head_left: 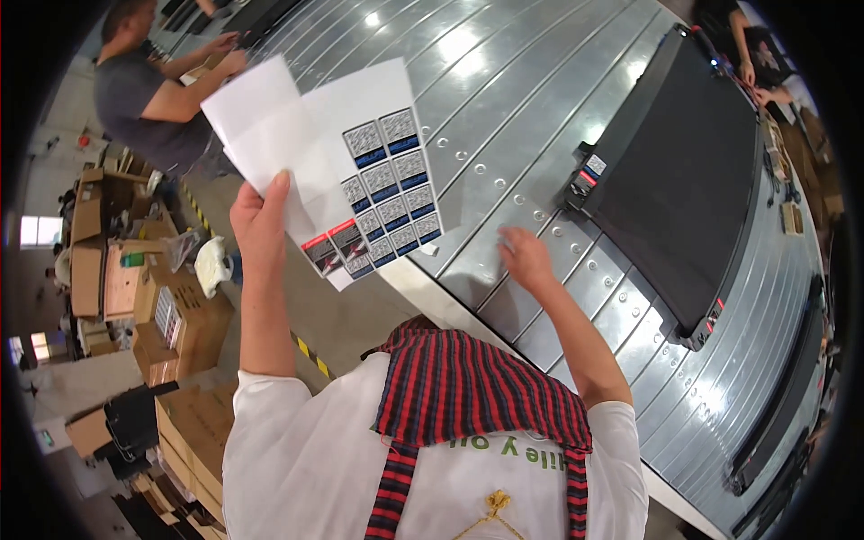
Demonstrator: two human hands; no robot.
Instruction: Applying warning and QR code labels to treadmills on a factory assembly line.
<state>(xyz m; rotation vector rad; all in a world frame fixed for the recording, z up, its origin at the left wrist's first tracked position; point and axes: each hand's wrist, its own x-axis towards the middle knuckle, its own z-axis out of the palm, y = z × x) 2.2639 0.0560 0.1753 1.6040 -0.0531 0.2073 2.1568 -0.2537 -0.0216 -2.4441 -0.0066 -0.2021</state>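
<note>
My left hand (pixel 261 211) is closed on white label sheets (pixel 315 144), thumb on top, holding them up at the table's near edge. The front sheet carries rows of printed labels in black, white and blue, and a few with red at the lower left; its upper part is blank. My right hand (pixel 526 258) hovers over the metal table, fingers loosely bent and a little apart, with nothing visible in them. Beyond it lies a large flat black radiator-like panel (pixel 666 189) with black end pieces. A small label (pixel 594 168) sits on its near left corner.
The metal table (pixel 504 117) has long grooves and several round studs. Another long black panel (pixel 778 396) lies at the right. One person (pixel 157 99) works at the far left, another (pixel 742 45) at the far right. Cardboard boxes (pixel 184 315) stand left beside yellow-black floor tape (pixel 312 355).
</note>
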